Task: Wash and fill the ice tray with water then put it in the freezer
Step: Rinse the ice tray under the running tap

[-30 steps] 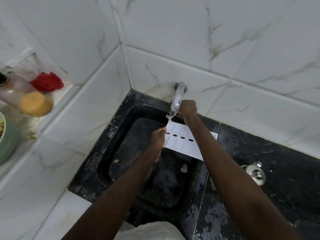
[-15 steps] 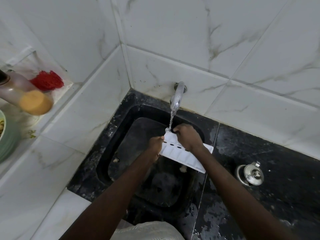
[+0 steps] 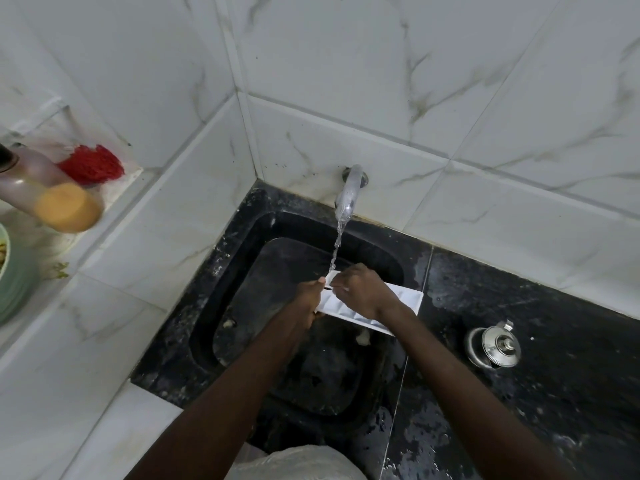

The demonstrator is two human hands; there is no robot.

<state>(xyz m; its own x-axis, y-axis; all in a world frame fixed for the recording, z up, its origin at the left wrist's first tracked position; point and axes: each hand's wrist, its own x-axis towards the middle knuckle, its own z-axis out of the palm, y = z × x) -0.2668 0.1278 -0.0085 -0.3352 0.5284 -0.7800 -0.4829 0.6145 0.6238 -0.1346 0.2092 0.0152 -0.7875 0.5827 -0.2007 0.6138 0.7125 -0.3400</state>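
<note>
1. The white ice tray (image 3: 403,304) is held above the black sink (image 3: 242,306), near the sink's back right corner, its long side running from under the tap (image 3: 349,195) out toward the black counter (image 3: 536,375) on the right.
2. The left hand (image 3: 309,299) grips the tray's left end; its fingers curl round that short edge, with the tray sticking out to the right of them.
3. The right hand (image 3: 363,289) lies on top of the tray's left half, fingers bent down onto the compartments close to the left hand. Whether they pinch the tray or only press on it cannot be told.
4. A thin stream of water (image 3: 336,244) falls from the tap and meets the tray at its back left corner, just beside the fingertips of both hands.
5. The tray's right end is free, reaching over the sink's right rim.
6. A steel kettle (image 3: 493,348) stands on the counter, well apart from the tray.
7. On the white ledge at left sit a red scrubber (image 3: 91,164) and a bottle (image 3: 52,195) with an orange base.
</note>
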